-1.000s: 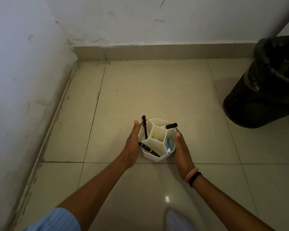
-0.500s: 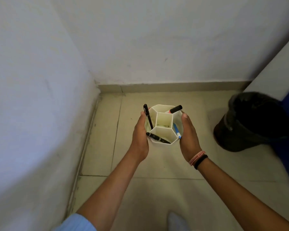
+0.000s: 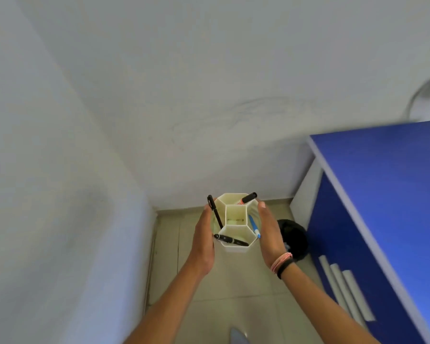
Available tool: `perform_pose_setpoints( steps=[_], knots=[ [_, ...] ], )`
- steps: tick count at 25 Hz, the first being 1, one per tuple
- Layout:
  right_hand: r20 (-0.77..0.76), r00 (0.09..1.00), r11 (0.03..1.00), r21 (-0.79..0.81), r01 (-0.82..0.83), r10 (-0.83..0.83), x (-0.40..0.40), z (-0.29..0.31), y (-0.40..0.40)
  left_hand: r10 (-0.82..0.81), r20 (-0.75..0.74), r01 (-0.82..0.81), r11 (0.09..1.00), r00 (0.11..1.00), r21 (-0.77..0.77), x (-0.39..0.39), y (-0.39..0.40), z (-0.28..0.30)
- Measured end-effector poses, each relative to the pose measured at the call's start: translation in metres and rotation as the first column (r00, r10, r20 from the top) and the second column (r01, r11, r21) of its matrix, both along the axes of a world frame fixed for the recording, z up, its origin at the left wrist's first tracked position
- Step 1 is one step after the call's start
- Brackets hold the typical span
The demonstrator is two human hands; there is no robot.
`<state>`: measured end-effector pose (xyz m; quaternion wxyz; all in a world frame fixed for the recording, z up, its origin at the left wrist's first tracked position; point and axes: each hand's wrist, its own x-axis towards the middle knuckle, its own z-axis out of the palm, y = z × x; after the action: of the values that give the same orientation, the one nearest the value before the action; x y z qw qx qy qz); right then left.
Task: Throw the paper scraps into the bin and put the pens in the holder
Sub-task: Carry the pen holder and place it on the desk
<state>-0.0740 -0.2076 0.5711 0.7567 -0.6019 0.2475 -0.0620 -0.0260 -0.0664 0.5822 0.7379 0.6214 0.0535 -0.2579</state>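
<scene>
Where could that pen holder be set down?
The blue desk top on the right looks bare. The floor between the left wall and the hands is bare too. Beside the right hand it is crowded: the black bin sits against the desk.

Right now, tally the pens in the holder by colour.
Black pens: 2, one standing at the left, one lying across the front
Black-capped pen with orange barrel: 1
Blue pen: 1
Total: 4, all in the white holder held between left hand and right hand.
</scene>
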Motion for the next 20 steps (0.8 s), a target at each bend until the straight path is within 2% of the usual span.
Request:
perform_pose_setpoints(
  steps=[3, 7, 14, 20],
  knots=[
    [-0.012, 0.998, 0.998, 0.006, 0.069, -0.069, -0.044, 0.070, -0.017, -0.030, 0.001, 0.030, 0.999, 1.000, -0.016, -0.041, -0.017, 0.075],
    [-0.001, 0.989, 0.987, -0.058, 0.147, -0.147, -0.105, 0.108, -0.039, -0.081, -0.004, 0.081, 0.996, 0.997, -0.038, -0.090, -0.041, 0.115],
    [0.001, 0.932, 0.927, -0.105, 0.359, -0.361, -0.192, 0.115, -0.086, -0.270, 0.014, 0.270, 0.959, 0.963, -0.083, -0.159, -0.108, 0.126],
    [-0.041, 0.815, 0.816, -0.023, 0.577, -0.578, -0.241, 0.085, -0.186, -0.398, -0.087, 0.391, 0.916, 0.913, -0.084, -0.187, -0.222, 0.094]
  ],
)
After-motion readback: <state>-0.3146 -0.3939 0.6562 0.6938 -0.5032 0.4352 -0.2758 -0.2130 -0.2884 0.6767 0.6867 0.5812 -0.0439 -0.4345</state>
